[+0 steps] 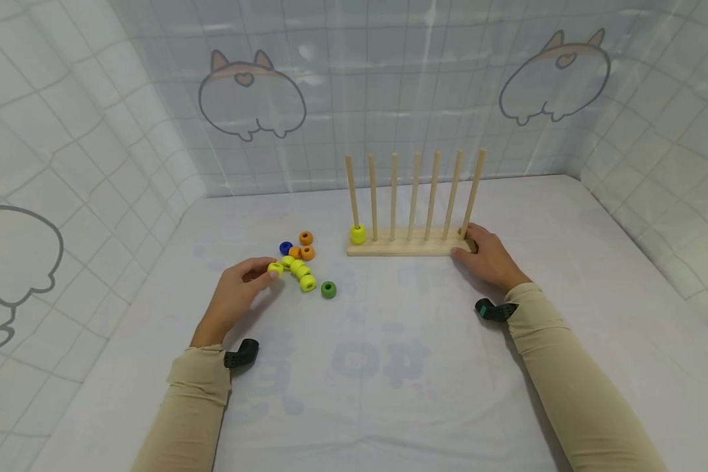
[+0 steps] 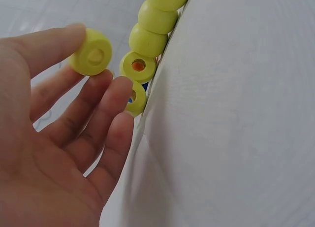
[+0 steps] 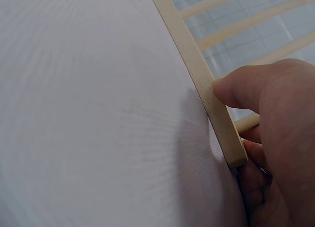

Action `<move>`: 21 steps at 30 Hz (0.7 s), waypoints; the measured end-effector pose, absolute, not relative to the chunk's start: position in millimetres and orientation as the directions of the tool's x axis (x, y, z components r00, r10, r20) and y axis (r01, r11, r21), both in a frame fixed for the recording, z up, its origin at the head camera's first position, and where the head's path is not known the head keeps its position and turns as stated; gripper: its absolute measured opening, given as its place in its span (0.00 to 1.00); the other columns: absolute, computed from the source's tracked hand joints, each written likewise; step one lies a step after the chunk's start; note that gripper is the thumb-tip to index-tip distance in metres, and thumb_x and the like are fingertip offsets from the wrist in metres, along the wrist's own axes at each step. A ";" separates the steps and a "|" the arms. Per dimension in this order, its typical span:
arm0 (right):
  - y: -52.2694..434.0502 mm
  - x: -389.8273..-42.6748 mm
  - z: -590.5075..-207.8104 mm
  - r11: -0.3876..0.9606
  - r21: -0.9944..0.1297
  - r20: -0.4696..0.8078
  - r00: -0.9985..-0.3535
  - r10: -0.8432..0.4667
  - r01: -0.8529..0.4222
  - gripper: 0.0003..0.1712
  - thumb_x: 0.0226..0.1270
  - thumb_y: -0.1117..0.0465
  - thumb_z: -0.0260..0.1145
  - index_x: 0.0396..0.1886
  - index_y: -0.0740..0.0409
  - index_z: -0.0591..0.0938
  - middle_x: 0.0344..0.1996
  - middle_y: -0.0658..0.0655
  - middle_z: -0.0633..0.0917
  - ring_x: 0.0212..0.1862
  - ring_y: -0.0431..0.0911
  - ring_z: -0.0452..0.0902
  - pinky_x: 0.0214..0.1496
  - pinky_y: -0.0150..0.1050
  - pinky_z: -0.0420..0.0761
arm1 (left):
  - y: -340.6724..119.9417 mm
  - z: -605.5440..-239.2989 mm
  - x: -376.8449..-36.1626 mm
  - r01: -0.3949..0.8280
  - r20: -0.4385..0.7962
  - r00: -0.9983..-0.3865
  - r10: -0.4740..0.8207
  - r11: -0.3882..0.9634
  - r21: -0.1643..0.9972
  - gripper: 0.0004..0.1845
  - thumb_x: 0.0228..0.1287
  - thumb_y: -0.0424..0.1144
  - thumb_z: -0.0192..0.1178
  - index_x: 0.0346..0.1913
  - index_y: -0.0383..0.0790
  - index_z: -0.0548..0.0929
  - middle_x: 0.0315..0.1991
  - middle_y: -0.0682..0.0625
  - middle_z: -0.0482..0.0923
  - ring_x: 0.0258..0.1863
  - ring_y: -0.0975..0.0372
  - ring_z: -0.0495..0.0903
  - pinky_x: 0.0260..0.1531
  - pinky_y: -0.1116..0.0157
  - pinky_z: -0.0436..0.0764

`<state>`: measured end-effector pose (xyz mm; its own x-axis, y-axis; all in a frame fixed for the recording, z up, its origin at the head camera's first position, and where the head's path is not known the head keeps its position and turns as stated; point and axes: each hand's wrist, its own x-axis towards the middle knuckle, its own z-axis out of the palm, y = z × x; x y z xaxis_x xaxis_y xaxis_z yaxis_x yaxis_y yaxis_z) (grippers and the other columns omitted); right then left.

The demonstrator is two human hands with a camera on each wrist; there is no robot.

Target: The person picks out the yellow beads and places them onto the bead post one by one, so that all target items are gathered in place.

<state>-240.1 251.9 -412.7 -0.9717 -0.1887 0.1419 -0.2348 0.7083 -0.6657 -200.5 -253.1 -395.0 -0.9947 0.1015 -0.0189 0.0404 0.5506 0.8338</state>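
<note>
Two hands work on a white table. Left hand [image 1: 236, 292] pinches a yellow bead [image 1: 275, 268]; right hand [image 1: 488, 257] grips the wooden peg rack [image 1: 410, 249] at its end.

The left hand [image 1: 236, 295] pinches a yellow bead [image 1: 275, 268] at the nine o'clock edge of a bead pile [image 1: 299, 262] (yellow, orange, blue, green). At three o'clock, the right hand [image 1: 488, 257] grips the end of the peg rack [image 1: 410, 246], whose leftmost peg carries one yellow ring [image 1: 358, 234].

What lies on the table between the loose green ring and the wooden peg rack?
Nothing: between the green ring and wooden peg rack only bare white cloth shows in the head view.
</note>
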 end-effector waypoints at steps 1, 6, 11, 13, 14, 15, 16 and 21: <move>252.2 -240.0 -412.9 0.708 -0.665 0.143 -0.971 -0.191 -0.237 0.31 0.75 0.56 0.61 0.70 0.70 0.69 0.73 0.67 0.64 0.72 0.64 0.59 0.71 0.61 0.62 | -253.1 -394.3 -200.3 0.032 -0.025 -0.995 0.096 0.546 0.837 0.30 0.67 0.61 0.62 0.65 0.47 0.79 0.58 0.47 0.77 0.56 0.54 0.75 0.56 0.54 0.75; 252.4 -238.9 -412.2 0.708 -0.665 0.141 -0.971 -0.193 -0.237 0.31 0.76 0.56 0.60 0.70 0.70 0.69 0.73 0.67 0.64 0.72 0.63 0.59 0.71 0.60 0.62 | -252.1 -392.1 -199.4 0.000 -0.055 -0.994 0.090 0.517 0.856 0.30 0.68 0.61 0.61 0.66 0.49 0.78 0.58 0.47 0.79 0.55 0.55 0.77 0.54 0.57 0.77; 252.1 -238.4 -411.2 0.709 -0.663 0.145 -0.970 -0.193 -0.240 0.30 0.75 0.56 0.61 0.70 0.69 0.69 0.73 0.67 0.64 0.72 0.63 0.59 0.71 0.60 0.62 | -252.2 -395.5 -201.6 0.022 -0.031 -0.995 0.096 0.502 0.865 0.28 0.70 0.59 0.60 0.65 0.46 0.78 0.54 0.45 0.82 0.53 0.55 0.80 0.51 0.60 0.80; 252.0 -238.3 -411.0 0.709 -0.662 0.148 -0.970 -0.194 -0.243 0.30 0.76 0.57 0.60 0.69 0.69 0.70 0.73 0.67 0.65 0.71 0.63 0.60 0.70 0.60 0.63 | -252.4 -396.3 -202.3 0.024 -0.026 -0.995 0.093 0.500 0.866 0.28 0.70 0.58 0.60 0.65 0.45 0.78 0.52 0.45 0.83 0.52 0.55 0.81 0.49 0.62 0.80; 251.8 -238.1 -410.9 0.709 -0.661 0.150 -0.969 -0.195 -0.245 0.30 0.75 0.57 0.61 0.69 0.69 0.70 0.72 0.67 0.65 0.71 0.63 0.61 0.70 0.60 0.63 | -252.0 -395.7 -202.0 0.022 -0.027 -0.995 0.092 0.495 0.869 0.28 0.70 0.58 0.60 0.65 0.45 0.78 0.52 0.44 0.83 0.51 0.54 0.81 0.48 0.62 0.80; 251.6 -238.1 -410.8 0.709 -0.660 0.153 -0.968 -0.197 -0.248 0.30 0.76 0.57 0.60 0.69 0.69 0.70 0.71 0.67 0.66 0.70 0.62 0.62 0.70 0.60 0.64 | -251.8 -395.2 -201.8 0.018 -0.030 -0.995 0.091 0.487 0.873 0.28 0.71 0.58 0.60 0.65 0.45 0.77 0.52 0.44 0.83 0.51 0.54 0.81 0.48 0.63 0.80; 251.5 -238.0 -410.7 0.708 -0.661 0.154 -0.968 -0.198 -0.250 0.29 0.76 0.57 0.60 0.69 0.69 0.70 0.71 0.67 0.67 0.69 0.62 0.63 0.69 0.60 0.64 | -251.5 -394.5 -201.5 0.014 -0.034 -0.995 0.091 0.478 0.878 0.29 0.71 0.58 0.60 0.65 0.44 0.77 0.52 0.44 0.83 0.51 0.54 0.81 0.49 0.63 0.81; 251.1 -237.3 -409.6 0.704 -0.665 0.151 -0.968 -0.201 -0.250 0.29 0.76 0.57 0.60 0.69 0.68 0.70 0.69 0.67 0.69 0.68 0.62 0.64 0.68 0.60 0.65 | -249.8 -389.9 -200.7 0.002 -0.042 -0.994 0.097 0.421 0.907 0.31 0.72 0.58 0.58 0.67 0.41 0.74 0.54 0.44 0.81 0.55 0.54 0.80 0.54 0.61 0.80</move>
